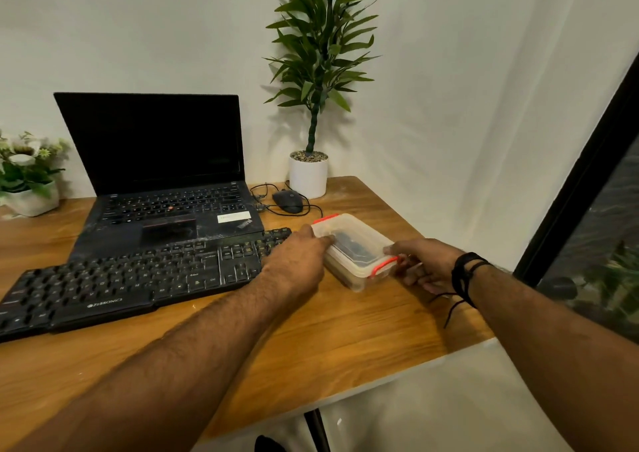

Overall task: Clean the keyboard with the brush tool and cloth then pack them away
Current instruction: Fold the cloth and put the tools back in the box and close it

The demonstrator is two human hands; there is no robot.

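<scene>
A clear plastic box (354, 249) with red clip latches is seen on the wooden counter (311, 341), just beside the right end of the black keyboard (138, 275). Its lid is on, and something dark is visible through the lid, though it cannot be identified. The left hand (299, 258) is laid against the box's near-left side with the fingertips touching the lid edge; whether the fingers are curled round it cannot be told. The right hand (423, 265) is held at the near-right end, where the thumb and fingers are closed on the red latch (383, 266).

The box is judged to be light and stiff, with smooth walls that could slide on the counter when a latch is pulled, so it is best steadied from the side while the clip is lifted at its free edge. The lid is likely thin and slightly springy. The keyboard is judged rigid and flat, best left lying where it is and brushed in place. Neither brush nor cloth can be picked out separately.
</scene>
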